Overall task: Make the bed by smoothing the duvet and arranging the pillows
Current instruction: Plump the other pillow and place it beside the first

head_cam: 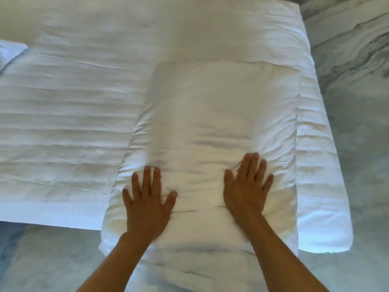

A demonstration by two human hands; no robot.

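A white pillow (210,127) lies lengthwise in front of me on top of the white duvet (69,123). My left hand (148,199) presses flat on the pillow's near left part, fingers spread. My right hand (246,186) presses flat on its near right part, fingers straight. The fabric wrinkles between and around both hands. The duvet covers the bed to the left and beyond, with faint stripes and creases. Its right edge (320,165) hangs just past the pillow.
A marbled grey floor (357,102) runs along the right of the bed and below its near edge (42,260). A bit of another white pillow or fabric (10,53) shows at the far left edge.
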